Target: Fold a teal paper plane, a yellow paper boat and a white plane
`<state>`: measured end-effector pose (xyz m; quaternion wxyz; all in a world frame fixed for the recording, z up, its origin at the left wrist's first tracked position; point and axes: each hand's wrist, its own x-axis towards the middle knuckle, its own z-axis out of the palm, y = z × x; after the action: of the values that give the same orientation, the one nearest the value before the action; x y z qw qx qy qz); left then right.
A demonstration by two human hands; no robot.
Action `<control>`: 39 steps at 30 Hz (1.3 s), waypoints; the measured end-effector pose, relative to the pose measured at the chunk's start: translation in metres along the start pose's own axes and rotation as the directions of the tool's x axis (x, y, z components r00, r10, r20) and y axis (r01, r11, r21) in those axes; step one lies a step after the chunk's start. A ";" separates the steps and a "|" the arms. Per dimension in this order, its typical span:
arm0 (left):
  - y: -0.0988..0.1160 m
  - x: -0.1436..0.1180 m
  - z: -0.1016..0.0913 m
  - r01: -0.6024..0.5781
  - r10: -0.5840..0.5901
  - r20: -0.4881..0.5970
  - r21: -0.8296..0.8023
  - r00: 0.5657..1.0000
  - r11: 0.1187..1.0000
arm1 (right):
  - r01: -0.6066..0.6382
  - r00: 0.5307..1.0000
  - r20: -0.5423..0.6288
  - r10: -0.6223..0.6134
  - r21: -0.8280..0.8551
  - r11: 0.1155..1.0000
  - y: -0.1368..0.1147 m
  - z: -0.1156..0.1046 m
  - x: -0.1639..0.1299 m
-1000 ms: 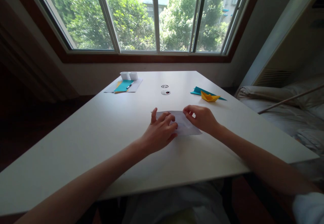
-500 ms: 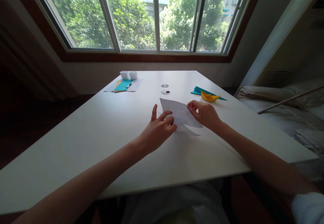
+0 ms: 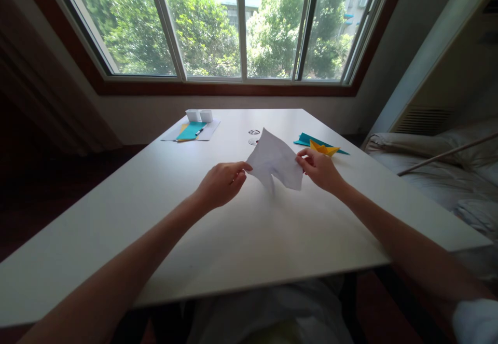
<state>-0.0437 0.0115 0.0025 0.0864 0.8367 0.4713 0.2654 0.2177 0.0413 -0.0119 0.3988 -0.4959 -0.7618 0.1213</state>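
A creased sheet of white paper (image 3: 274, 156) is held up over the table between my two hands, one corner pointing away from me and a flap hanging beneath. My left hand (image 3: 223, 183) pinches its left corner between thumb and fingers. At the right edge, my right hand (image 3: 319, 168) grips the paper the same way. Just beyond my right hand sits a yellow folded paper boat (image 3: 324, 149), partly covered by the fingers. Behind the boat lies a blue folded paper plane (image 3: 305, 139).
On the white table (image 3: 218, 250), at the far left, are blue paper (image 3: 190, 131), yellow and white sheets, a pen (image 3: 199, 132) and two small white boxes (image 3: 199, 115). Two round inserts (image 3: 254, 132) lie mid-table. Right of the table is a cushioned seat (image 3: 420, 162).
My left hand has moved left and now pinches the paper's corner instead of hovering with fingers spread. The paper has been lifted and turned, its far corner rising.
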 end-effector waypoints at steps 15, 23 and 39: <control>0.014 0.009 0.030 0.459 -0.448 0.364 -0.880 0.816 0.121 | 0.321 0.947 0.002 -0.322 0.083 0.943 -0.016 0.009 -0.012; 0.008 0.007 0.031 0.573 -0.316 0.574 -0.813 0.756 -0.104 | 0.479 0.877 0.039 -0.479 -0.155 0.864 0.006 0.016 -0.007; -0.003 0.004 0.032 0.715 -0.277 0.669 -0.690 0.690 0.113 | 0.387 0.911 0.124 -0.393 0.075 0.919 -0.002 0.008 -0.015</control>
<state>-0.0277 0.0202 -0.0243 0.7212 0.4427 0.4596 0.2696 0.2140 0.0294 -0.0233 0.3737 -0.3146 -0.8677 0.0914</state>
